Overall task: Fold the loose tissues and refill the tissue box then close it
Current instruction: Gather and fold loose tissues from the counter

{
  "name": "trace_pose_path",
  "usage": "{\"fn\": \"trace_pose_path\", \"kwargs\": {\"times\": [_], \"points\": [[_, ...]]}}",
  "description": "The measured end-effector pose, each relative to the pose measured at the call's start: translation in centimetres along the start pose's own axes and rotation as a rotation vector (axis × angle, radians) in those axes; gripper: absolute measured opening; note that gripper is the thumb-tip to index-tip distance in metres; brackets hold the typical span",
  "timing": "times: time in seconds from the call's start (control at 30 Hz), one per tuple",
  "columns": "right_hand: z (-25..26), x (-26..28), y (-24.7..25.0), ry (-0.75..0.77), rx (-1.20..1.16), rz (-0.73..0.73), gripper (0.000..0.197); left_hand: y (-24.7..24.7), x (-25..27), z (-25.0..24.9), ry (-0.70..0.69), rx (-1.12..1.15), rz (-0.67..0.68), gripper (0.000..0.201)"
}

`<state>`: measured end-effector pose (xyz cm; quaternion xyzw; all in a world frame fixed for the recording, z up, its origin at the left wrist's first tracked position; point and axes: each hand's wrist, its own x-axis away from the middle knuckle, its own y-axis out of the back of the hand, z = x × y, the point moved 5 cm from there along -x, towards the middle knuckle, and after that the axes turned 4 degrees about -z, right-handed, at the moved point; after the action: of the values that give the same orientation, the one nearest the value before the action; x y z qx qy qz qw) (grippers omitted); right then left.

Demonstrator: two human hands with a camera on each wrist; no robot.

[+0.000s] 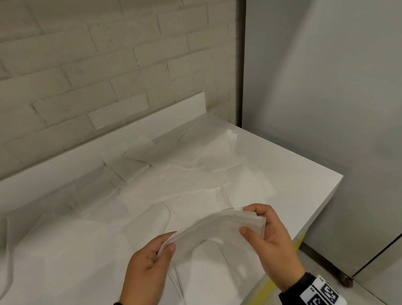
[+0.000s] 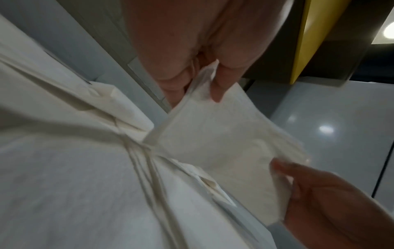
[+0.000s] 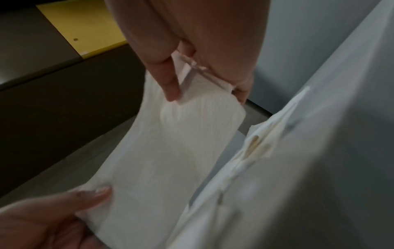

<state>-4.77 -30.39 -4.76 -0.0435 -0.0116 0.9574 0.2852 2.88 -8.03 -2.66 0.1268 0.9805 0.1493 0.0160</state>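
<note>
So, your white surface [image 1: 297, 165] is littered with loose white paper tissues [image 1: 197, 173]. Above its near edge you hold a thin white folded tissue stack [image 1: 212, 232], bowed upward: light, soft, tear-prone, so keep pinching both short ends. Left hand [image 1: 145, 268] and right hand [image 1: 271, 242] each have fingers clamped on an end. Wrist views show the layered stack edges; only head view shows the spread. No tissue box visible.
</note>
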Motion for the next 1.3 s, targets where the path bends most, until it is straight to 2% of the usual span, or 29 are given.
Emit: {"fn": "trace_pose_path", "kwargs": {"times": [0.1,0.17,0.3,0.4,0.5,0.57,0.63,0.7,0.77,0.83,0.93,1.0,1.03,1.1,1.17,1.23,1.27,1.3], "points": [[-1.7,0.4,-0.1,-0.103,0.078,0.031,0.072,-0.4,-0.3,0.9,0.024,-0.035,-0.008,0.046],[-2.1,0.5,-0.3,-0.146,0.115,0.045,0.077,-0.8,-0.8,1.7,0.064,-0.054,0.005,0.052],[-1.3,0.4,-0.6,-0.051,0.146,-0.009,0.050,-0.9,-1.4,2.1,0.073,-0.065,-0.064,0.033],[-0.8,0.3,-0.4,-0.014,0.123,-0.069,0.056,-0.7,-1.4,1.7,0.032,-0.035,-0.130,0.033],[-1.7,0.5,-1.0,-0.157,0.157,0.024,0.060,-1.4,-1.6,2.7,0.108,-0.043,-0.052,0.037],[-2.0,0.6,-1.3,-0.177,0.214,0.045,0.050,-1.8,-1.6,2.8,0.141,-0.057,-0.038,0.024],[-1.4,0.9,-1.5,-0.122,0.235,0.015,0.037,-1.6,-1.4,2.2,0.129,-0.032,-0.040,0.015],[0.4,1.5,-2.1,-0.052,0.220,-0.013,0.034,-0.1,-0.8,0.9,0.078,0.032,-0.076,0.014],[2.9,2.3,-3.8,0.010,0.186,0.007,0.038,3.3,0.2,-0.8,-0.024,0.078,-0.154,0.016],[5.7,3.5,-6.8,0.081,0.157,0.088,0.040,8.1,1.7,-2.4,-0.146,0.006,-0.247,0.017],[9.5,5.9,-13.0,0.127,-0.063,0.215,0.044,16.4,5.2,-3.9,-0.267,-0.070,-0.452,0.019],[11.1,8.0,-18.0,0.140,-0.199,0.306,0.058,22.6,8.4,-4.4,-0.318,-0.072,-0.668,0.029],[11.6,9.1,-20.9,0.154,-0.229,0.355,0.062,25.6,10.1,-4.6,-0.334,-0.108,-0.763,0.027],[11.7,11.2,-26.4,0.211,-0.175,0.436,0.057,31.4,12.7,-3.7,-0.307,-0.258,-0.879,0.023],[11.1,13.7,-32.0,0.327,0.026,0.512,0.041,38.1,14.4,0.4,-0.192,-0.394,-0.910,0.019],[9.8,16.0,-36.7,0.388,0.210,0.607,0.029,43.8,14.9,6.2,-0.059,-0.536,-0.814,0.008],[9.0,17.0,-38.5,0.390,0.286,0.661,0.028,45.6,15.2,8.3,-0.036,-0.618,-0.778,0.006],[8.1,17.9,-40.0,0.384,0.369,0.710,0.029,46.6,15.4,9.6,-0.034,-0.696,-0.759,0.013]]}}
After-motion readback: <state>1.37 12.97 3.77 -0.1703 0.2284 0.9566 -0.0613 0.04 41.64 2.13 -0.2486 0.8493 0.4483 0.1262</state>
